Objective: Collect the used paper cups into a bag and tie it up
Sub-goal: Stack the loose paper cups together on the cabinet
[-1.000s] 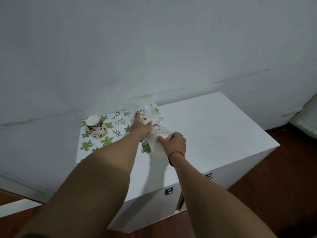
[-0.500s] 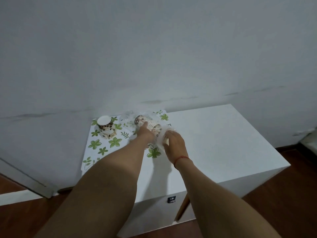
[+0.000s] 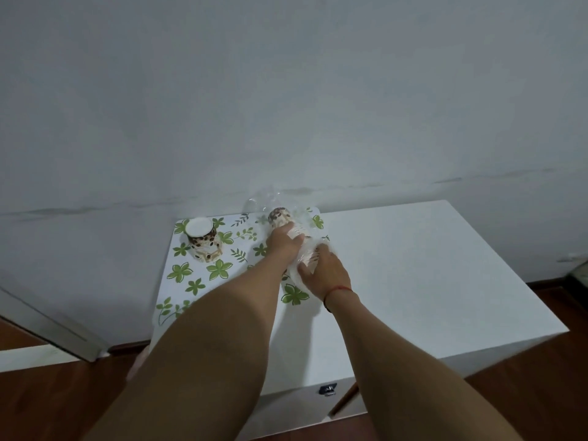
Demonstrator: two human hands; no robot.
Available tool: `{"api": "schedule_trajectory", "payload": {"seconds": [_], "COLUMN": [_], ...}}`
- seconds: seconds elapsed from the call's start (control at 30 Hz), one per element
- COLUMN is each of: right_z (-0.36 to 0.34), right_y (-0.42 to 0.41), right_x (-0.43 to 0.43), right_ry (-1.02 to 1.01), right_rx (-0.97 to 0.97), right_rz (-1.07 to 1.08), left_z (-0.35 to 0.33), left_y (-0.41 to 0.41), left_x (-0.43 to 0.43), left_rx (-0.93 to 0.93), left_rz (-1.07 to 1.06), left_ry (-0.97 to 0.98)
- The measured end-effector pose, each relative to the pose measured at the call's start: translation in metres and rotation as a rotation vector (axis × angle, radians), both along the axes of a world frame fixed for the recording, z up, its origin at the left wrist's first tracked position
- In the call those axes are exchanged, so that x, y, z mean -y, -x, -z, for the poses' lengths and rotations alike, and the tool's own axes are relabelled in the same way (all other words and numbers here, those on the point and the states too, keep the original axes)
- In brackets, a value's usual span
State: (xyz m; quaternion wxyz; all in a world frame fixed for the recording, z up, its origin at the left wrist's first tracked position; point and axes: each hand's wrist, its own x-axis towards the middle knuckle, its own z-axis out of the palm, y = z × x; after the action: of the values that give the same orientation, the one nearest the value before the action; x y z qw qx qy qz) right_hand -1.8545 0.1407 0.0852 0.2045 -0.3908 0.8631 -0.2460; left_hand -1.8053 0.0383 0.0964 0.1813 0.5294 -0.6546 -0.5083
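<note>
A clear plastic bag point(image 3: 280, 205) lies on the leaf-patterned mat point(image 3: 203, 275) and holds a stack of brown-spotted paper cups point(image 3: 280, 218) lying on its side. My left hand point(image 3: 283, 241) grips the stack through the bag near its middle. My right hand point(image 3: 324, 272) holds the near end of the bagged stack, fingers curled on the plastic. A separate stack of upturned spotted cups point(image 3: 203, 240) stands on the mat to the left, apart from both hands.
The mat covers the left part of a white cabinet point(image 3: 429, 275) that stands against a pale wall point(image 3: 286, 90). Dark wooden floor point(image 3: 541, 393) surrounds the cabinet. A white board point(image 3: 47, 323) leans at the lower left.
The camera has shifted, so the cabinet sits more central. My right hand has slid along the bagged stack toward its near end; my left hand keeps its hold.
</note>
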Motion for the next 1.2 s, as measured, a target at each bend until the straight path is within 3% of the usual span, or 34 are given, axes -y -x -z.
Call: {"api": "schedule_trajectory", "payload": {"seconds": [0.43,0.53,0.73,0.9,1.07,1.2], "right_z": [0.001,0.003,0.001,0.013,0.015,0.015], "right_y": [0.012,0.014,0.014,0.012,0.012,0.009], "right_x": [0.020,0.022,0.016,0.011,0.014,0.014], "right_ry": [-0.157,-0.113,-0.017,0.013,0.068,0.105], "right_rx": [0.142,0.282,0.241,0.360,0.435,0.446], "right_rz": [0.060,0.055,0.153,0.189,0.266,0.264], "left_z": [0.013,0.012,0.007,0.014,0.021,0.023], "left_y": [0.006,0.005,0.009,0.007,-0.001,-0.011], "left_x": [0.016,0.016,0.026,0.016,-0.001,-0.006], "left_rx": [0.017,0.009,0.024,-0.038,0.022,-0.191], "left_rz": [0.103,0.102,0.186,0.150,-0.153,-0.100], "left_ry": [0.056,0.049,0.018,0.004,-0.275,-0.780]}}
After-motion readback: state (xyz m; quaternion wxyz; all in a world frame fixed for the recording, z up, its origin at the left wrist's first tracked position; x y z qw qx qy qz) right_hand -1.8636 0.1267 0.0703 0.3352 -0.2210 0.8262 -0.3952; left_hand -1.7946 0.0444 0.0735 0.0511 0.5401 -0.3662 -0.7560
